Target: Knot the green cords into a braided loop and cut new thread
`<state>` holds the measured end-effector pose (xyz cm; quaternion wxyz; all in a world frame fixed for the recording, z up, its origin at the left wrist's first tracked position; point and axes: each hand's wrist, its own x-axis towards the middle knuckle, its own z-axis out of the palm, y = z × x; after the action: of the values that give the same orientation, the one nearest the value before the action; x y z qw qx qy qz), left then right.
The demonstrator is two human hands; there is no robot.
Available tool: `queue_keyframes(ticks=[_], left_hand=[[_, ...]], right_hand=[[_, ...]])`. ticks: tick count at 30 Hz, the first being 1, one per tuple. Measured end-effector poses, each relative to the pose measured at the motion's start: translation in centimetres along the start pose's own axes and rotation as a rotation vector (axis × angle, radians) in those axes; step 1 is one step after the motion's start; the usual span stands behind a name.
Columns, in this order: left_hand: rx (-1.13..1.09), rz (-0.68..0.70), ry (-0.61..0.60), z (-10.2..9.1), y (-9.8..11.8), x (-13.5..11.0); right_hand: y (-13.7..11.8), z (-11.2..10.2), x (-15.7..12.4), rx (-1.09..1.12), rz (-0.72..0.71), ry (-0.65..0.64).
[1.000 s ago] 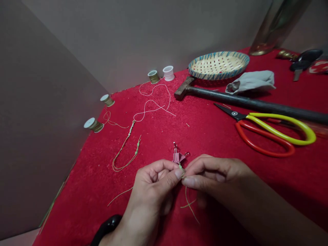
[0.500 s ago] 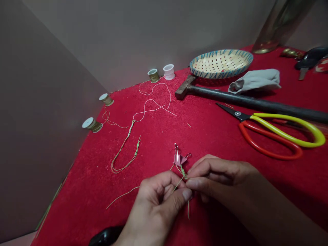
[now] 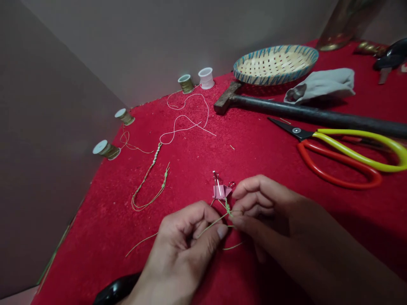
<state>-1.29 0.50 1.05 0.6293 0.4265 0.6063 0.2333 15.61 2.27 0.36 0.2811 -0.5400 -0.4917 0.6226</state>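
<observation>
Both hands work over a red cloth (image 3: 197, 169) low in the head view. My left hand (image 3: 187, 245) is closed, pinching thin green and tan threads (image 3: 213, 222) between thumb and forefinger. My right hand (image 3: 263, 207) is closed too, pinching the same threads just below a short green knotted cord (image 3: 227, 206). That cord hangs from a small pink binder clip (image 3: 221, 190) lying on the cloth just beyond my fingertips. Loose thread ends trail left and under my hands.
A knotted cord piece (image 3: 149, 182) and a white thread loop (image 3: 187, 120) lie to the upper left, with several thread spools (image 3: 106, 149) along the wall. A hammer (image 3: 302, 112), red-and-yellow scissors (image 3: 343, 154), a woven basket (image 3: 275, 63) and a grey cloth (image 3: 321, 84) are at the right.
My left hand has drawn back toward me and down from the clip, pulling the threads out taut. My right hand stays pinched by the knot. The view has shifted slightly.
</observation>
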Motion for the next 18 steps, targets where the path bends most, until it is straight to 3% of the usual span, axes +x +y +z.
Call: queue_keyframes(ticks=[5,9,12,18], left_hand=[[0.099,0.045,0.086,0.1,0.1,0.1],[0.343,0.241,0.228,0.0,0.0,0.6],[0.429,0.345,0.239,0.0,0.0,0.4],[0.324,0.283,0.474,0.5,0.0,-2.1]], right_hand=[[0.3,0.0,0.3,0.053,-0.011,-0.019],[1.4,0.3,0.5,0.167,-0.056,0.019],[2.0,0.6,0.6,0.207,-0.067,0.046],[1.6,0.7,0.4,0.18,-0.062,0.083]])
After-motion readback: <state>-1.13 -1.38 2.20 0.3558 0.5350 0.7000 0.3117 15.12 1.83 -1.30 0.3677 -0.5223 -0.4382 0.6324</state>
